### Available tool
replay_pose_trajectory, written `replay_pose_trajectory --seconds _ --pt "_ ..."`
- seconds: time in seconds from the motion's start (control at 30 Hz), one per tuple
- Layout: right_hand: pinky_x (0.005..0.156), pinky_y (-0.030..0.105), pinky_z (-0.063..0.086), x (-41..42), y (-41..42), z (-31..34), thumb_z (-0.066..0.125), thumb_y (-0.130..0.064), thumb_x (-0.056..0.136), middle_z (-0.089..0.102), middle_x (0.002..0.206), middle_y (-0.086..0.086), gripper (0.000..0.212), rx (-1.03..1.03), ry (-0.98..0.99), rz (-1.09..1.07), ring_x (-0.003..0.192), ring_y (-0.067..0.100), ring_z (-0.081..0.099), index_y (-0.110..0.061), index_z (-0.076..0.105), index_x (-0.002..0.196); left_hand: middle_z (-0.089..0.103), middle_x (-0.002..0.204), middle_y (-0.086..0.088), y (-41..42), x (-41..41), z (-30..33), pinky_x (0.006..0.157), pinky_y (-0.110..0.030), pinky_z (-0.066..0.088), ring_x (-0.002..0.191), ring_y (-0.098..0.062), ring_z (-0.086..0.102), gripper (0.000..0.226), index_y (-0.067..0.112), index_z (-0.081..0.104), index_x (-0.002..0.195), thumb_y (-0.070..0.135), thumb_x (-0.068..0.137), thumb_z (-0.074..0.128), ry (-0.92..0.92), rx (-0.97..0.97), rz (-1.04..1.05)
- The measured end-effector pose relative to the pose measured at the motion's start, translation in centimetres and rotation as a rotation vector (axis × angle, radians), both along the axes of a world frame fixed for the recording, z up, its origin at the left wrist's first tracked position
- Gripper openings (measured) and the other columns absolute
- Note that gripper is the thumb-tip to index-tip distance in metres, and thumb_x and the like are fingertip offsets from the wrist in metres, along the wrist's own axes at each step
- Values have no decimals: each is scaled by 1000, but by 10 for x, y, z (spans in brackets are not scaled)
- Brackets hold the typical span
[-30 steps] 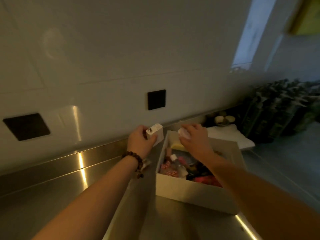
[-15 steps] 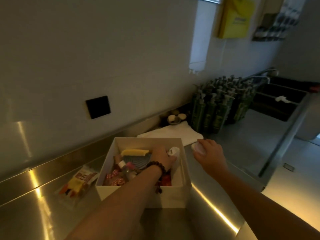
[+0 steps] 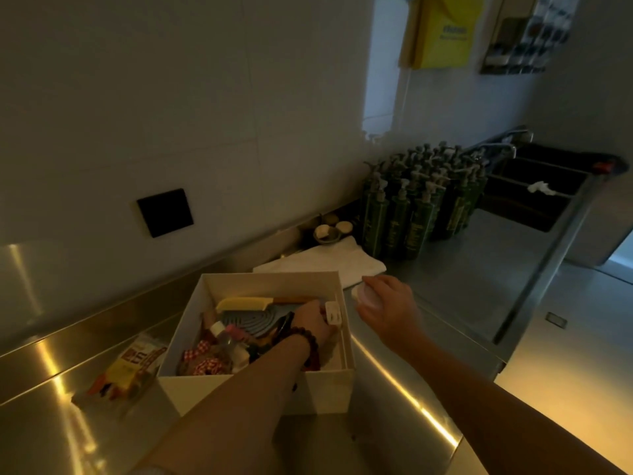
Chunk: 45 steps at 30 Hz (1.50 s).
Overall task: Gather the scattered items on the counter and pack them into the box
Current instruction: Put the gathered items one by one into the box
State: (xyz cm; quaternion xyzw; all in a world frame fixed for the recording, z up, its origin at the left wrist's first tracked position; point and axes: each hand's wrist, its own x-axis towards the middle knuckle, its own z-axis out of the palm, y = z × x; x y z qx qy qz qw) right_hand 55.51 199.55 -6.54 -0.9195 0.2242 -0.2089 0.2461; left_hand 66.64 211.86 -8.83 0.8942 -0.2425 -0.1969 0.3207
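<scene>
While the left hand (image 3: 310,325) reaches into the white box (image 3: 260,392) at lower centre, its fingers curl round a white plug adapter (image 3: 333,313) against the right inner wall; hard, light and smooth, the adapter is probably best pinched across its flat sides. Just right of the box, above the steel counter (image 3: 394,399), the right hand (image 3: 388,308) cups a small white round object (image 3: 364,296), likely light and slippery. A snack packet (image 3: 128,366) lies left of the box, well apart from both hands, probably soft and crinkly.

Bare counter (image 3: 462,303) right of box (image 3: 257,389); pump bottles (image 3: 411,214) block behind; snack packet (image 3: 130,368) left.
</scene>
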Motion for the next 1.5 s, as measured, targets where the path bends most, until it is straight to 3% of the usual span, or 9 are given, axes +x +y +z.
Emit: replay_pose_trajectory --seconds 0.17,0.27,0.53,0.73,0.83,0.93,1.03,1.33,1.5 --pt "92 26 28 4 13 5 63 -45 84 38 138 -6 61 -5 5 105 122 13 28 -29 40 138 65 99 -8 2 7 5 71 -27 43 87 -20 58 12 17 58 83 28 87 59 -71 44 -118" --pt "94 27 27 6 22 10 62 -43 85 39 138 -5 60 3 36 164 124 16 30 -28 41 138 62 109 -7 16 12 8 81 -29 45 100 -23 57 28 12 60 105 27 82 66 -61 8 -192" --pt "96 30 34 32 74 17 64 -35 85 45 136 2 52 39 483 508 124 21 43 -29 47 134 48 137 -6 113 49 19 99 -35 37 123 -26 47 62 19 41 136 33 81 68 -257 97 -44" --pt "94 36 43 43 93 9 65 -21 83 49 135 5 44 50 553 450 117 24 51 -21 55 126 42 138 -8 182 72 21 103 -45 37 124 -27 40 69 17 36 137 50 81 61 -456 242 14" --pt "100 35 38 44 94 5 73 -23 78 43 141 1 56 -51 572 419 126 24 43 -25 52 130 30 146 -10 203 73 14 109 -39 29 133 -26 30 79 15 29 141 51 79 63 -377 284 -18" --pt "86 20 40 43 96 4 75 -28 75 47 125 -9 53 61 510 404 118 14 47 -30 54 124 3 158 -4 214 68 3 111 -30 22 142 -21 18 90 19 14 148 54 80 62 -265 188 -27" --pt "93 28 44 49 106 3 73 -35 77 49 128 -7 51 77 434 412 112 13 51 -28 56 124 -7 158 4 218 59 -4 107 -29 27 141 -19 21 84 26 12 148 55 83 56 -228 52 7" --pt "102 20 29 100 209 0 57 -42 90 39 140 2 51 114 116 607 128 15 39 -26 44 136 32 150 1 257 33 -15 106 -20 19 127 1 26 72 24 25 146 62 85 32 -204 -349 201" --pt "116 46 11 133 256 -16 39 -67 87 8 159 -4 73 -26 269 594 146 16 2 -31 20 148 45 141 -9 318 52 -42 108 -38 33 129 -22 42 65 12 36 141 47 89 52 -254 -257 427"
